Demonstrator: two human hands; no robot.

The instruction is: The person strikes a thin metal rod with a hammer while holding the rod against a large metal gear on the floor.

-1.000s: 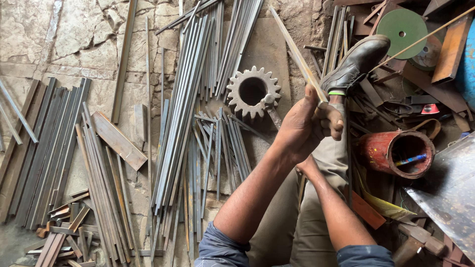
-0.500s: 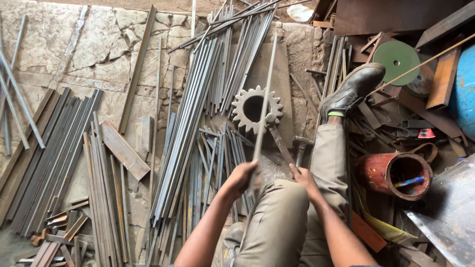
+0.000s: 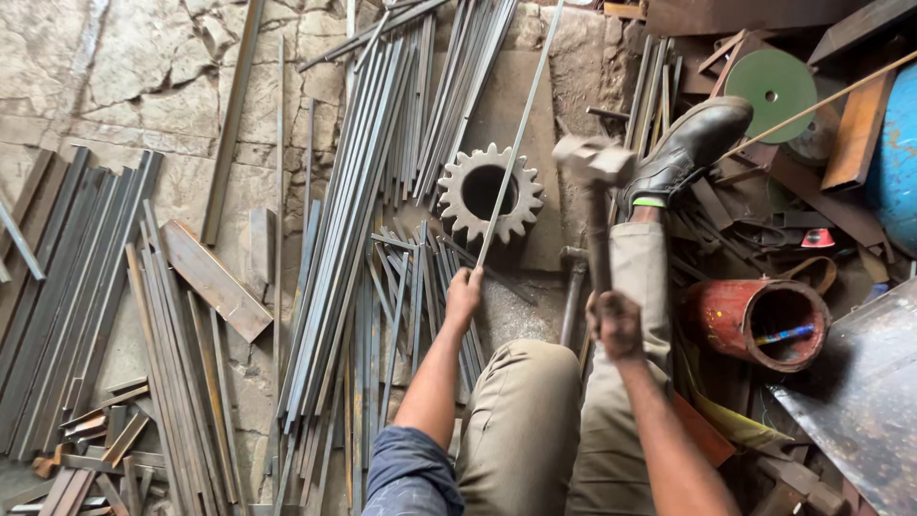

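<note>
Your right hand (image 3: 614,323) now grips the hammer (image 3: 594,162) raised up, while your left hand (image 3: 464,290) keeps clutching the rod (image 3: 516,143) over the gear (image 3: 491,191).

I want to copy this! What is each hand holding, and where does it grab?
The left hand grips a thin metal rod at its near end. The right hand grips a hammer low on its handle.

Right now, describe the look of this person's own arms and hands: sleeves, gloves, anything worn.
Both forearms are bare, with no gloves on the left hand or right hand. A dark blue sleeve is rolled up at the left elbow. No watch, rings or bands show.
</note>
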